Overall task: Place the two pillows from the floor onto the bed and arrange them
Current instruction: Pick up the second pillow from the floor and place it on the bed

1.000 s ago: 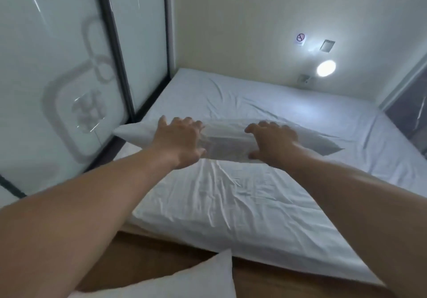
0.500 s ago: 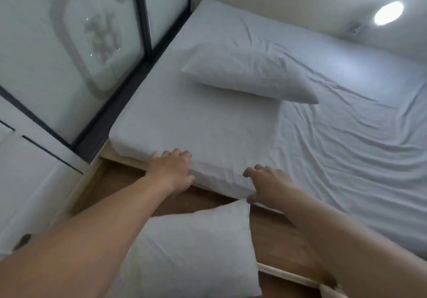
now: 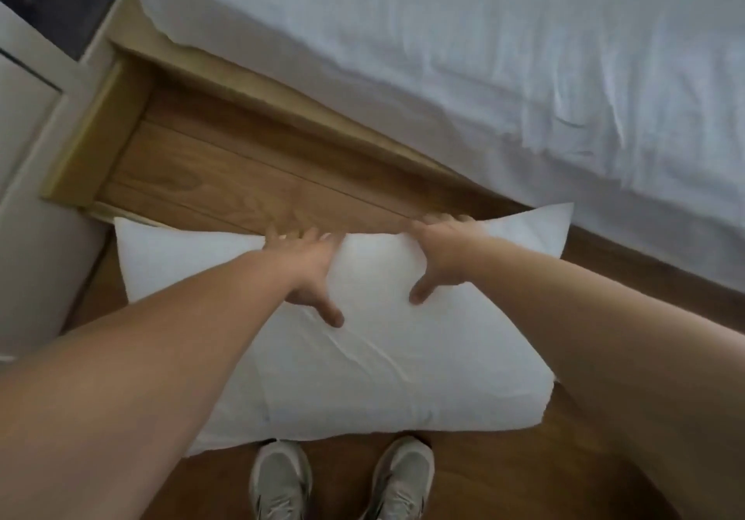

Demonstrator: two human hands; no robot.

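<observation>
Your hands have dropped from the bed [image 3: 483, 35] edge; left hand [image 3: 310, 265] and right hand [image 3: 443, 253] now clamp the floor pillow's [image 3: 363, 358] far edge; lift looks next.

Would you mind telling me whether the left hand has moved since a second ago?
Yes. The left hand has come back off the bed and down toward the floor; it now rests on the far edge of the pillow lying there.
</observation>
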